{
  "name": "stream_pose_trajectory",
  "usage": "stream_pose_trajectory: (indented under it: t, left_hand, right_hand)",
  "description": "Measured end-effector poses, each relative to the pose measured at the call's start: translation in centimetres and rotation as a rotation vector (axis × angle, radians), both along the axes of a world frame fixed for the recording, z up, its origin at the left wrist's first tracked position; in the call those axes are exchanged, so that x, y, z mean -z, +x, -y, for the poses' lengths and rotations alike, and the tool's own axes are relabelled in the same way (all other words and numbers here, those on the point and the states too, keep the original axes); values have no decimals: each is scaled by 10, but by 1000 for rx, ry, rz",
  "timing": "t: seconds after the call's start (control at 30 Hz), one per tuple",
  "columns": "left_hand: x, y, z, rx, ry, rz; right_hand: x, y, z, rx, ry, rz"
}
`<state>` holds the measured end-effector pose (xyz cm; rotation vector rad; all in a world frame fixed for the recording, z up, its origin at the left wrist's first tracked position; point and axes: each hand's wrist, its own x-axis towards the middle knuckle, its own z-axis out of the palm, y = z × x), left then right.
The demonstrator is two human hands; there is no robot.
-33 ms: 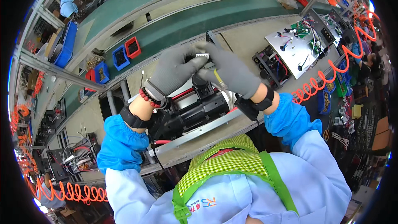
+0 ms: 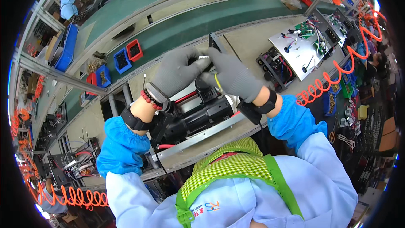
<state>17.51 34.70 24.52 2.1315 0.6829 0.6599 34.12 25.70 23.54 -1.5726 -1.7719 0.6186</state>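
Observation:
Both my hands wear grey gloves and meet above a black cylindrical motor assembly (image 2: pixel 206 114). My left hand (image 2: pixel 175 72) is closed, its thumb and fingers pinching a small white plug connector (image 2: pixel 203 57). Against the connector's other side, my right hand (image 2: pixel 236 74) is closed too, its fingertips partly hidden. A yellow-green wire (image 2: pixel 218 81) bends out beneath my right hand. The assembly, with a red rod (image 2: pixel 185 97) behind it, sits along a silver metal rail (image 2: pixel 196 137).
Red (image 2: pixel 134 50) and blue (image 2: pixel 122 60) bins of small parts stand beyond my left hand, beside the green conveyor belt (image 2: pixel 185 29). To the right lies a silver panel (image 2: pixel 293 52) with wired boards. A coiled orange air hose (image 2: pixel 325 82) hangs at the right.
Less of the white connector shows between my fingers. The yellow-green wire has shifted slightly left beside my right hand. Both hands otherwise keep nearly the same place.

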Motion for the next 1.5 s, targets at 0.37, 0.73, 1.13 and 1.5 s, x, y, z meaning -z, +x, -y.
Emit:
stream_pose_trajectory:
  t: [0.37, 0.73, 1.13, 1.5]
  left_hand:
    - [43, 16, -32, 104, -871, -301]
    - [99, 25, -51, 184, -1269, -272]
    - [151, 73, -119, 204, 48, -485]
    - [176, 100, -129, 371, -213, -566]
  right_hand:
    - [54, -9, 13, 175, -33, -251]
    - [101, 7, 9, 133, 13, -118]
    - [183, 18, -53, 402, -344, 186]
    - [231, 41, -75, 352, -379, 183]
